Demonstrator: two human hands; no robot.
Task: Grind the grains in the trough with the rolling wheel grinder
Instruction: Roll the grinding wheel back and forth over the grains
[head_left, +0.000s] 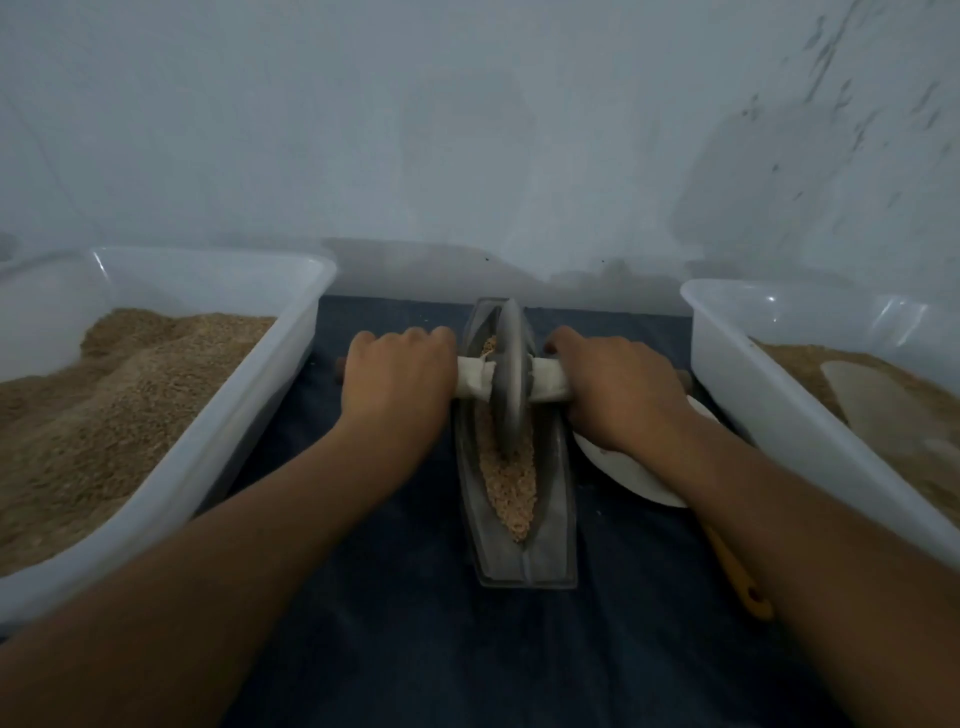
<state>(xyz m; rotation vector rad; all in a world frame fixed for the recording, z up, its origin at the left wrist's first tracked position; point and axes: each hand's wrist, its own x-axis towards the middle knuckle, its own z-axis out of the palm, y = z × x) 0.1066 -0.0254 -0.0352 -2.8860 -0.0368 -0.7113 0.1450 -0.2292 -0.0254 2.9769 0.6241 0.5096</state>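
- Rolling wheel grinder (508, 374) stands upright in the trough (558, 499) at frame centre, its rim set in the grains (511, 486) so weight bears straight down
- Left hand (397, 382) and right hand (618, 392) each curl round the axle handle (548, 387), one on either side of the wheel, likely to keep it balanced while rolling
- Two white tubs, left tub (270, 395) and right tub (737, 384), flank the dark cloth (395, 597), near enough for refilling and emptying
- A white dish (623, 475) lies partly under the right wrist

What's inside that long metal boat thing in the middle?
Crushed brownish grains lie along the trough, with the grinding wheel standing in them. The grains directly under the wheel are hidden.
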